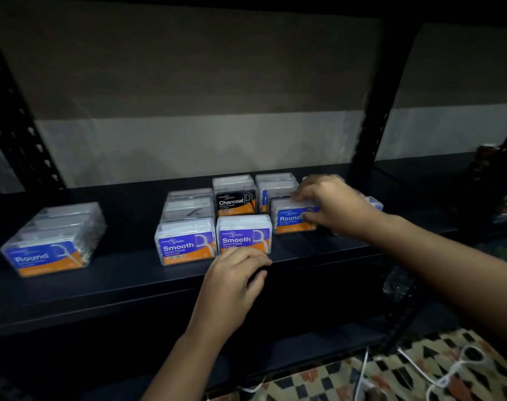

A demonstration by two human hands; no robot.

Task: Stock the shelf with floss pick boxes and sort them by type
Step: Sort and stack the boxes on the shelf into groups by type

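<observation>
Nearest, the left hand [235,273] curls loosely, empty, before a Smooth box [244,234]. Farther back, the right hand [330,204] pinches a Round box [294,217] on the shelf [101,285]; light, stiff, probably slick plastic, best gripped across its sides.

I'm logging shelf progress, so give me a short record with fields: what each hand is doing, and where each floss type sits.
right hand: grips the Round box, right side of shelf
left hand: fingers curled at the shelf's front edge, just below the right Smooth box; contact unclear
Round row: far left, apart from the rest
Smooth row: centre
Charcoal box: behind the right Smooth box
</observation>
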